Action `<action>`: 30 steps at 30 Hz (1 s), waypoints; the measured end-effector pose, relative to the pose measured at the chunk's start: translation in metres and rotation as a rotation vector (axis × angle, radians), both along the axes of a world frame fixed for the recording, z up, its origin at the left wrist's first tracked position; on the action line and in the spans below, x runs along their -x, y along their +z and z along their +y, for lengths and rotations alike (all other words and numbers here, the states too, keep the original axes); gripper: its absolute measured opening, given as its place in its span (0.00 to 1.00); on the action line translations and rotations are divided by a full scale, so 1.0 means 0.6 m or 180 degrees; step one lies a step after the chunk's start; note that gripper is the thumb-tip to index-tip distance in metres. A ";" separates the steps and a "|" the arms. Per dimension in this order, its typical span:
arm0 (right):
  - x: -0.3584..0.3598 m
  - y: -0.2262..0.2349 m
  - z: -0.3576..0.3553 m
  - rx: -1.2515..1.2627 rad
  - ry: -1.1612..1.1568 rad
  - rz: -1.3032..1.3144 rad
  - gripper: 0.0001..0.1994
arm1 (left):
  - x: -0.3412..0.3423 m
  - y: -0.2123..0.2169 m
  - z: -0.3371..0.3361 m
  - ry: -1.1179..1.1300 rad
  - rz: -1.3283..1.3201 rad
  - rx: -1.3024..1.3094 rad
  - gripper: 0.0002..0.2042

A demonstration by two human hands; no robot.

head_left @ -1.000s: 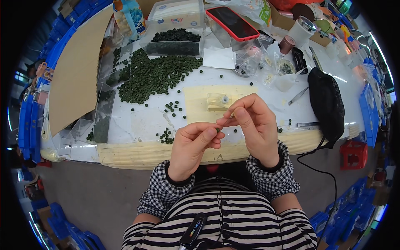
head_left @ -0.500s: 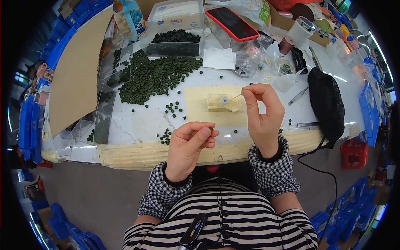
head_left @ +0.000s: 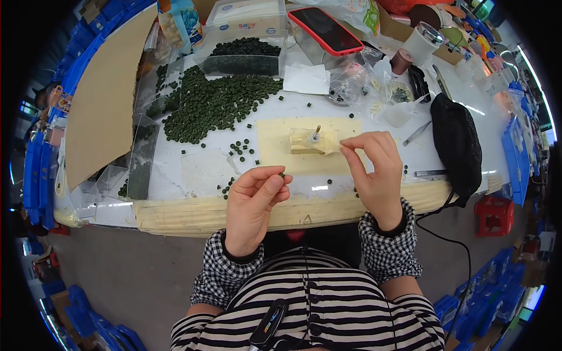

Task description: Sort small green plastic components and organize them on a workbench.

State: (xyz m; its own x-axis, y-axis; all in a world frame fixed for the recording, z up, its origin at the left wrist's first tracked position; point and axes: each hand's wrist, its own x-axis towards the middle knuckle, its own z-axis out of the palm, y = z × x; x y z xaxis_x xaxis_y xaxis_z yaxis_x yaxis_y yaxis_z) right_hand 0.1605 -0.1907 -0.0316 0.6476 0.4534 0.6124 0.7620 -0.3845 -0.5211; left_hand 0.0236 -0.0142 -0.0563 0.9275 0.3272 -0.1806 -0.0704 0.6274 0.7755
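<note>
Your left hand (head_left: pixel 250 202) pinches a small dark green piece (head_left: pixel 283 174) between thumb and forefinger, in front of the worktable's near edge. Your right hand (head_left: pixel 377 175) is raised just right of a pale yellow block (head_left: pixel 300 144); its thumb and forefinger tips are close, but you cannot tell whether they meet. A thin stick (head_left: pixel 318 130) stands in the block's top, and a yellow sheet (head_left: pixel 272 164) lies beneath. Beyond, to the left, spreads a heap of green pieces (head_left: pixel 216 108).

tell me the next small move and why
Perhaps bring the right hand to the green piece in the left hand: the right hand seems empty, the left pinches the piece, and the thin stick stands on the yellowish block.
</note>
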 end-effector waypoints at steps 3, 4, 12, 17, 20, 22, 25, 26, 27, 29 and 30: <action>0.021 0.000 -0.031 0.0632 0.0386 0.0162 0.06 | -0.003 0.005 -0.002 0.0014 0.0065 -0.0058 0.11; 0.026 -0.004 -0.037 0.0832 0.0513 0.0178 0.06 | -0.005 0.002 -0.002 -0.0032 0.0048 -0.0096 0.11; 0.030 -0.036 -0.028 0.0960 0.0517 -0.0071 0.06 | -0.007 -0.003 -0.018 -0.0095 -0.0042 -0.0285 0.11; 0.049 -0.004 -0.005 -0.0332 0.0679 0.1180 0.04 | -0.007 -0.002 -0.023 -0.0141 -0.0081 -0.0361 0.10; 0.057 -0.004 0.012 -0.0558 0.0715 0.1302 0.04 | -0.008 0.000 -0.032 -0.0087 -0.0215 -0.0399 0.10; 0.062 -0.009 0.019 -0.0672 0.0779 0.1492 0.04 | -0.008 -0.002 -0.032 -0.0062 -0.0276 -0.0450 0.10; 0.070 -0.017 0.026 -0.0886 0.0842 0.1731 0.04 | -0.007 0.000 -0.032 -0.0001 -0.0273 -0.0492 0.09; 0.070 -0.020 0.027 -0.0938 0.0859 0.1737 0.04 | -0.007 0.001 -0.032 0.0022 -0.0257 -0.0501 0.09; 0.071 -0.021 0.029 -0.0988 0.0875 0.1737 0.04 | -0.007 0.000 -0.032 0.0036 -0.0271 -0.0496 0.09; 0.072 -0.022 0.030 -0.0993 0.0872 0.1716 0.04 | -0.007 -0.003 -0.031 0.0061 -0.0299 -0.0488 0.09; 0.072 -0.022 0.031 -0.0992 0.0872 0.1706 0.05 | -0.007 -0.003 -0.032 0.0071 -0.0305 -0.0468 0.09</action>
